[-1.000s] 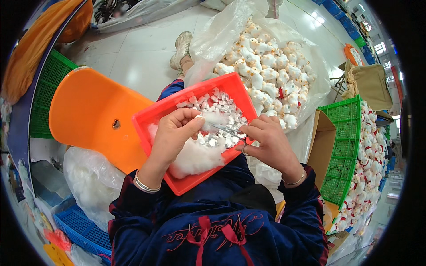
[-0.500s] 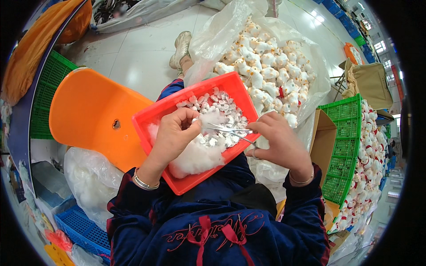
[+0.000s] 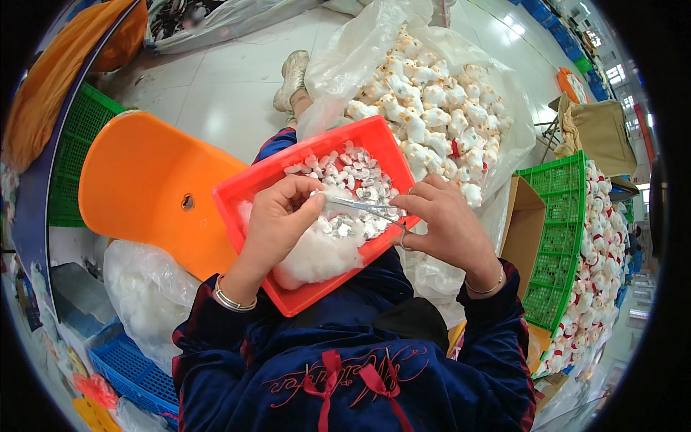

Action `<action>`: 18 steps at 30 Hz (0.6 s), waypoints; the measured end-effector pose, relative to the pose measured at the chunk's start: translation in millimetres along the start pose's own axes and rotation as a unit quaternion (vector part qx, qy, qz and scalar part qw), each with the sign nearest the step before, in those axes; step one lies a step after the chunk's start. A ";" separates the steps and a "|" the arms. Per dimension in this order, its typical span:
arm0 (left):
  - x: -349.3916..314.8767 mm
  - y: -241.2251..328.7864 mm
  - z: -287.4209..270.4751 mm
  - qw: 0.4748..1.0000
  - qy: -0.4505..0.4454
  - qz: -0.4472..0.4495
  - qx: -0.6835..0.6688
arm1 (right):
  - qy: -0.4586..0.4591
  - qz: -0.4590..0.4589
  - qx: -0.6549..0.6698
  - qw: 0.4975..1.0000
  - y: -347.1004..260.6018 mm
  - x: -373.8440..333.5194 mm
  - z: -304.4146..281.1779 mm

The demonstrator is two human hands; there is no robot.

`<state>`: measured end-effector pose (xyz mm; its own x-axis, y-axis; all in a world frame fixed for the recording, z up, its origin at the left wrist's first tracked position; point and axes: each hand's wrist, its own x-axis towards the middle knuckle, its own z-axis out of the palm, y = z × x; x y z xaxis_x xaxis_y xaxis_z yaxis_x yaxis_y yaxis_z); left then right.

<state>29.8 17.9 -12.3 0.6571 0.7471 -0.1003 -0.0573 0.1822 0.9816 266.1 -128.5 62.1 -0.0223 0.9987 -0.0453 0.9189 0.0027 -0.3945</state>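
Note:
A red plastic tray (image 3: 288, 301) rests on my lap. It holds a fluffy heap of white stuffing (image 3: 324, 258) and many small white and silvery pieces (image 3: 367, 176). Over the tray, my left hand (image 3: 282, 216) pinches a small white piece (image 3: 317, 193), mostly covered by the fingers. My right hand (image 3: 448, 225) has its fingers in the loops of metal forceps (image 3: 358, 204). The forceps point left, their jaws together and the tip at the white piece by my left fingertips. Whether the tip grips it is too small to tell.
Ahead to the right, a clear plastic bag (image 3: 518, 108) is full of small white plush toys (image 3: 439, 108). An orange chair (image 3: 151, 173) stands at left, beside a clear bag (image 3: 147, 295). At right are a cardboard box (image 3: 524, 223) and a green crate (image 3: 554, 245).
My right hand has moved slightly left and up with the forceps. Their jaws, apart before, are now together at my left fingertips. My left hand has barely moved.

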 end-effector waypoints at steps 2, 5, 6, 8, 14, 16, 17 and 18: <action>0.7 3.0 -0.4 1.000 -0.014 -0.016 -0.010 | -0.025 0.020 0.006 0.999 1.4 -1.4 -0.2; 1.1 4.6 1.1 0.999 -0.030 -0.024 0.005 | -0.021 0.003 0.032 0.999 -1.7 -0.3 2.1; 2.1 2.8 0.9 0.999 -0.035 -0.019 0.001 | -0.026 0.005 0.034 0.999 -2.4 0.2 3.6; 4.4 6.2 1.2 0.998 -0.047 -0.030 0.008 | -0.037 0.009 0.040 0.998 -1.8 2.3 7.3; 4.5 8.2 -2.6 0.998 -0.035 -0.038 0.034 | -0.025 -0.002 0.024 0.999 3.1 -1.4 -8.5; 2.6 12.2 -1.5 0.998 -0.028 -0.032 0.044 | 0.009 -0.025 0.037 0.999 2.0 -0.6 -10.4; 2.3 10.3 -0.6 0.998 -0.030 -0.030 0.046 | 0.026 -0.036 0.044 0.998 1.2 0.0 -10.2; 2.3 6.9 1.2 0.998 -0.033 -0.027 0.049 | 0.024 -0.032 0.038 0.998 -0.3 1.6 -7.6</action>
<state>31.9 20.2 -5.5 0.7059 0.6931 -0.1457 0.0506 0.1558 0.9865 268.8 -126.6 69.1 -0.0595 0.9979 0.0260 0.8833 0.0648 -0.4643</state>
